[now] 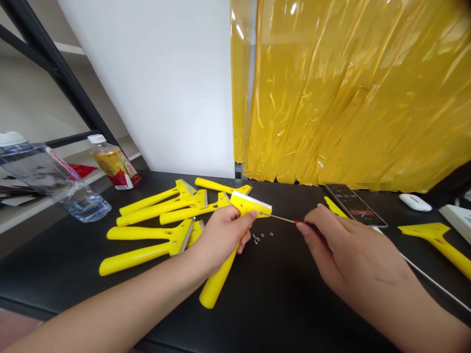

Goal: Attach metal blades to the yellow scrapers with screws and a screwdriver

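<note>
A yellow scraper (220,282) is gripped near its head by my left hand (224,230), its handle slanting down toward me. Closed round the red end of a screwdriver (283,218) is my right hand (342,245), which hides most of the handle. The thin shaft points left, and its tip meets the scraper head beside a screw. Just below lie several small screws and washers (256,239) on the black table. More yellow scrapers (147,255) with metal blades are spread to the left of my left hand, handles pointing left.
A phone (355,205) with a timer, a white earphone case (415,202) and another yellow scraper (437,238) lie on the right, with a white cable (434,279). Two bottles, one clear (83,198) and one with a red-yellow label (117,164), are at left. Yellow plastic sheeting (331,98) hangs behind.
</note>
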A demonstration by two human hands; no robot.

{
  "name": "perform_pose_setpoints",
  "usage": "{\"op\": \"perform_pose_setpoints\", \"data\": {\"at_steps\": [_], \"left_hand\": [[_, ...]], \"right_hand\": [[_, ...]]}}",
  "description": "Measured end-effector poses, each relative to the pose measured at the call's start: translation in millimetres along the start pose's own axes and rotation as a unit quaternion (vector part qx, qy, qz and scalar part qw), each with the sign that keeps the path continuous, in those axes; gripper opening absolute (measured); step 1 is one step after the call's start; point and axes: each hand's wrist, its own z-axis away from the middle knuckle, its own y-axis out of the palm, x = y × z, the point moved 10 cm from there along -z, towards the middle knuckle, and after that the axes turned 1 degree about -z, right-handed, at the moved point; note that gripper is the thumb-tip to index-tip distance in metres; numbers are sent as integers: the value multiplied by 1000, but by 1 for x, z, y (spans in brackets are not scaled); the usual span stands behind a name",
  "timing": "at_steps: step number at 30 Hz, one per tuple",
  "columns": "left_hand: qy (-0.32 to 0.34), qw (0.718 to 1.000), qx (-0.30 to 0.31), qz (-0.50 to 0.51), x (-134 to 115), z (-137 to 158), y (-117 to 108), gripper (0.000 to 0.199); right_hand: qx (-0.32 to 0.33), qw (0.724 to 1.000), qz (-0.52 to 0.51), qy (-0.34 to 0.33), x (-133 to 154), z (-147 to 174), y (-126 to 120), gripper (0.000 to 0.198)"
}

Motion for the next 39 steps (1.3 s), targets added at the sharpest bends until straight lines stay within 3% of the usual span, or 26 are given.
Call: {"op": "perform_pose_setpoints", "data": {"at_steps": [11, 39], "left_hand": [[15, 1000, 18, -2, -1, 0, 3, 39], [13, 1000, 13, -16, 4, -2, 1, 37]], "right_hand": [[31, 996, -64, 48, -12, 1, 4, 21], [14, 998, -57, 19, -3, 3, 3, 22]]}}
